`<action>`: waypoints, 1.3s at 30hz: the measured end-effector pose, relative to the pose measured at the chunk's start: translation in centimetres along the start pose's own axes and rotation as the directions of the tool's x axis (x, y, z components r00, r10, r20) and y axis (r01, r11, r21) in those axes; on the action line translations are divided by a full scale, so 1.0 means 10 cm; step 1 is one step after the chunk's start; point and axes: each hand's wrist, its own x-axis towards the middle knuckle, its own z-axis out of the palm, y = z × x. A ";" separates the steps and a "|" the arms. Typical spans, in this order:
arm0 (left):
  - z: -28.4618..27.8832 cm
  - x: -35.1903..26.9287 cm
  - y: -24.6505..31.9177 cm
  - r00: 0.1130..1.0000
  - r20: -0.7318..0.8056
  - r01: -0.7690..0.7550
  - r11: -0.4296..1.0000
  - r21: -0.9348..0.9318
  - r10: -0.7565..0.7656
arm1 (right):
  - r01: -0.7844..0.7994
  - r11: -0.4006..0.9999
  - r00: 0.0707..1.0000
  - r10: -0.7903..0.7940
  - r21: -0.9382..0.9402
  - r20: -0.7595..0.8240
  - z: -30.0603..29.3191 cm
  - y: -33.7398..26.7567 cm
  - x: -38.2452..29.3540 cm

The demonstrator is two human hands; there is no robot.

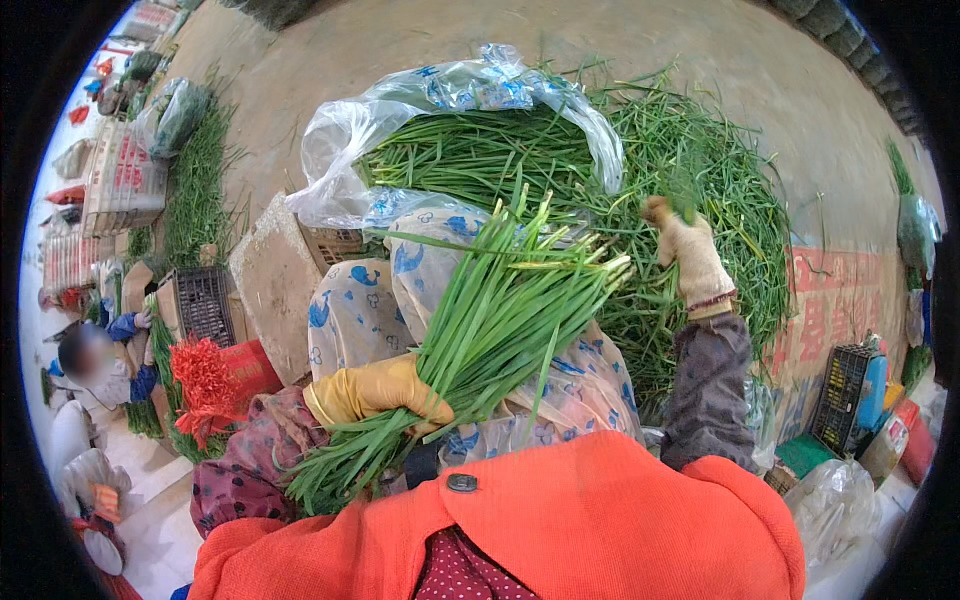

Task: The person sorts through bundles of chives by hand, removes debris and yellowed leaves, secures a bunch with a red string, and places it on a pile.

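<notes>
My left hand (382, 390), in a yellow rubber glove, grips a thick bunch of green chives (502, 315) across my lap. The pale cut ends point up and to the right, while the leafy tips hang below the glove. My right hand (694, 255), in a cream knit glove, is over a heap of loose green leaves (720, 180). Blurred green lies at its fingers, and whether they hold any is unclear. Beyond my knees, an open clear plastic bag (337, 142) contains more chives (465, 154) laid lengthwise. A patterned plastic cover (360, 307) lies over my legs.
Left of my knees are a worn board (270, 277), a bundle of red ties (199, 375) and a dark plastic crate (204, 304). Another person (124, 360) sits farther left with chives. On the right are printed cardboard (832, 315) and a black crate (844, 397).
</notes>
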 end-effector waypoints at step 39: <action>0.09 0.04 0.08 0.944 -0.132 -0.017 0.444 0.896 0.303 | 0.243 0.424 0.854 -0.520 -0.872 -0.015 0.20 -0.45 -0.47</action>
